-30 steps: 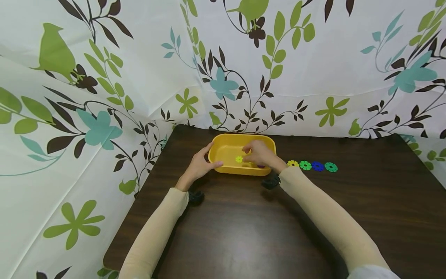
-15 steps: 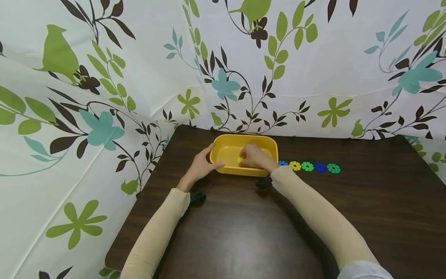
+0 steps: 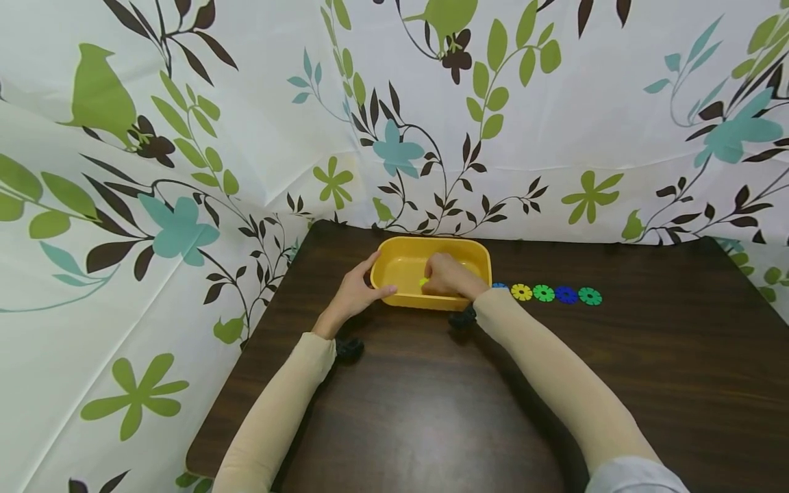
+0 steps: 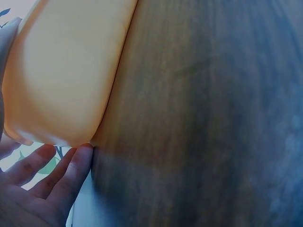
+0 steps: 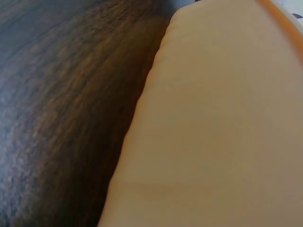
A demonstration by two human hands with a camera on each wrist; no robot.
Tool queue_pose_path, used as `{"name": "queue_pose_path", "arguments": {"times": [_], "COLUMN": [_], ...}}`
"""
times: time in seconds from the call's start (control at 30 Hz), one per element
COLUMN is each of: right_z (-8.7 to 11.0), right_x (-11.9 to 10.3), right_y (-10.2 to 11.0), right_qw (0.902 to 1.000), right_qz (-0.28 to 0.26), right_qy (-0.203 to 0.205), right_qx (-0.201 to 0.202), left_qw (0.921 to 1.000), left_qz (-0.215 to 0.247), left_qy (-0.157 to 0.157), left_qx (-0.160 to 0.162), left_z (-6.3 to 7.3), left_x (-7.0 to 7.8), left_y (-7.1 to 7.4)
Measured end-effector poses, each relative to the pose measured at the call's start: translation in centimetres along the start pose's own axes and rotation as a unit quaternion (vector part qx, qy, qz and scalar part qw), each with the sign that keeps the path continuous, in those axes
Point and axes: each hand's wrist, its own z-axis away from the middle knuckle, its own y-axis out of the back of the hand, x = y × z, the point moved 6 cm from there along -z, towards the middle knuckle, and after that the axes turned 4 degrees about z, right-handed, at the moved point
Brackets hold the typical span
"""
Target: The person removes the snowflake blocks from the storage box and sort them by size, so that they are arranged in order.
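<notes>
My left hand [image 3: 357, 291] holds the left end of a yellow plastic tub [image 3: 401, 301], thumb over the front rim and fingers along the end wall. In the left wrist view, the fingertips [image 4: 84, 150] press against the tub's end. Inside the tub, my right hand [image 3: 453, 277] reaches down with curled fingers. A small yellow flower-shaped disc [image 3: 422, 281] shows right at these fingers, partly covered by them. Whether they pinch it I cannot tell. In the right wrist view the tub's outer wall [image 5: 203, 118] hides that hand.
Right of the tub, several notched discs lie in a row: a mostly covered blue one [image 3: 500, 286], a yellow one [image 3: 521, 292], a green one [image 3: 544, 293], a dark blue one [image 3: 566, 295] and a teal one [image 3: 590, 296]. A patterned cloth [image 3: 493, 157] hangs behind the brown table [image 3: 419, 397].
The right hand has moved slightly left and down inside the tub, its fingers closing in around the yellow disc. The forearm's shift uncovers the blue disc. The left hand keeps its hold.
</notes>
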Motion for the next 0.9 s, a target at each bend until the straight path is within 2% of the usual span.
{"name": "queue_pose_path", "arguments": {"times": [0.13,0.33,0.47,0.67,0.9], "right_z": [0.9,0.9,1.7,2.8,4.0], "right_x": [-0.8,-0.8,-1.0,-1.1,-1.1], "right_y": [0.3,0.4,0.9,1.7,2.6], "right_qw": [0.9999,0.9999,0.9994,0.9973,0.9954], "right_qz": [-0.001,0.003,0.011,0.023,0.013], "right_qy": [-0.015,-0.015,-0.021,-0.006,0.002], "right_qx": [-0.009,0.003,0.025,0.069,0.095], "left_qw": [1.0000,1.0000,1.0000,1.0000,1.0000], "left_qz": [0.003,-0.004,-0.002,-0.004,-0.005], "left_qy": [0.006,0.005,0.003,0.005,0.004], "left_qx": [-0.001,-0.004,-0.004,-0.002,-0.001], "left_z": [0.1,0.1,0.2,0.2,0.2], "left_x": [-0.1,-0.1,0.1,0.0,0.0], "left_y": [-0.1,-0.1,-0.1,-0.1,-0.1]}}
